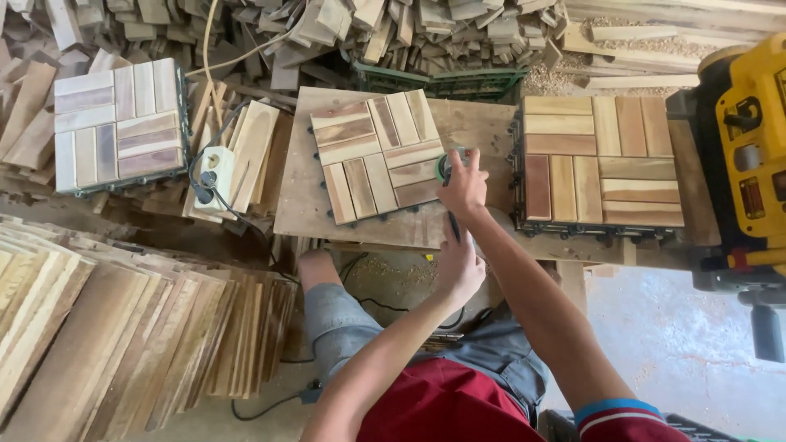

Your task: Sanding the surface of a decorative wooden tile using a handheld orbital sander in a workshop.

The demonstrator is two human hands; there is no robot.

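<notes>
**Sander on a wooden tile, both hands near it**

The sander (449,164), green and round, sits at the right edge of the wooden tile (378,155), a little above the middle of the frame. The right hand (463,185) lies on top of the sander with the fingers closed around it. The left hand (460,266) is just below, near the frame centre; its fingers curl around a dark cable (453,225), though how tight the grip is I cannot tell. The tile rests on a board (304,205). A second tile (602,160) lies to the right, a third tile (119,123) in the upper left. A yellow machine (749,147) stands at the right edge. Planks (123,336) are stacked in the lower left.
</notes>
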